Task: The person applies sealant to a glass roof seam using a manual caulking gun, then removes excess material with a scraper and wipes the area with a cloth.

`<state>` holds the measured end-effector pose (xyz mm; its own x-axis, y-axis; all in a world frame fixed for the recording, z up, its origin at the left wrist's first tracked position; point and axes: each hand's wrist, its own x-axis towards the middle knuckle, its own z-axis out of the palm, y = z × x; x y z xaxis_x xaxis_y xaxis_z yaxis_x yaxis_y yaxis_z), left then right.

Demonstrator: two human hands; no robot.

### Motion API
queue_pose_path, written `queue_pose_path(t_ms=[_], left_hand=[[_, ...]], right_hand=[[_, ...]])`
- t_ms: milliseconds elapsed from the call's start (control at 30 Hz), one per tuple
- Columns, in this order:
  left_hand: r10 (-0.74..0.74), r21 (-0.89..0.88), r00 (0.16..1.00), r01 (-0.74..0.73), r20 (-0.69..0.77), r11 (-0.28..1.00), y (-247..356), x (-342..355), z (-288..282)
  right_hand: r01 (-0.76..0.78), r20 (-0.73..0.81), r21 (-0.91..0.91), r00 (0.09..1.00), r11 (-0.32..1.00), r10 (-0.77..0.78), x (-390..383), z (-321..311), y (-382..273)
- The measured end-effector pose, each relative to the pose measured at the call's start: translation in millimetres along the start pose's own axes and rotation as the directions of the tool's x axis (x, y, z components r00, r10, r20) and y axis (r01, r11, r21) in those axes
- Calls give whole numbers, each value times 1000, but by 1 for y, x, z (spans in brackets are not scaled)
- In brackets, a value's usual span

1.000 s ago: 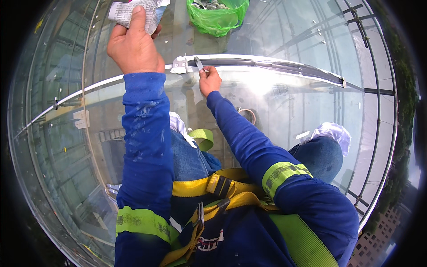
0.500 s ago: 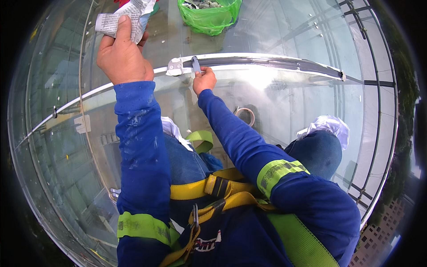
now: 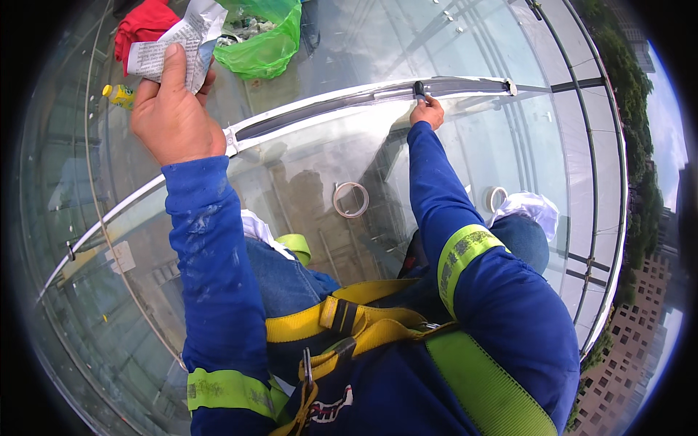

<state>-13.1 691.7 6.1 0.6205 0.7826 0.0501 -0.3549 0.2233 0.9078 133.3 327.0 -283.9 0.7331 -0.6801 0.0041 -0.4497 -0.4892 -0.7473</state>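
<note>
My left hand [image 3: 173, 109] is raised at the upper left, closed around a crumpled sheet of printed paper [image 3: 177, 42]. My right hand [image 3: 427, 110] reaches forward and grips a small dark tool [image 3: 419, 89], its tip pressed on the dark joint strip [image 3: 378, 97] that runs between two glass panels. Both arms wear blue sleeves with yellow-green reflective bands. I kneel on the glass roof [image 3: 305, 167], with a yellow safety harness [image 3: 342, 320] across my front.
A green plastic bag [image 3: 265, 40] with scraps lies beyond the joint, next to a red cloth [image 3: 142, 25] and a small yellow bottle [image 3: 118, 94]. A roll of tape [image 3: 350, 199] rests on the glass near my knees. Trees and buildings show far below at the right.
My right hand has slid the tool to the right along the joint. My left hand with the paper has stayed raised at the upper left. The view has shifted, showing the red cloth and bottle.
</note>
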Motion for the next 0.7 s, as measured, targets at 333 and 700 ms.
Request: queue_pose_path(t_ms=[333,700], left_hand=[[-18,16,999,17,28,1000,-15,-7,17],[94,62,994,-90,-57,994,14,-3,-13]], right_hand=[[170,357,-49,923,984,-142,-158,38,-40],[228,590,132,764,965,-261,-306,78,-78]])
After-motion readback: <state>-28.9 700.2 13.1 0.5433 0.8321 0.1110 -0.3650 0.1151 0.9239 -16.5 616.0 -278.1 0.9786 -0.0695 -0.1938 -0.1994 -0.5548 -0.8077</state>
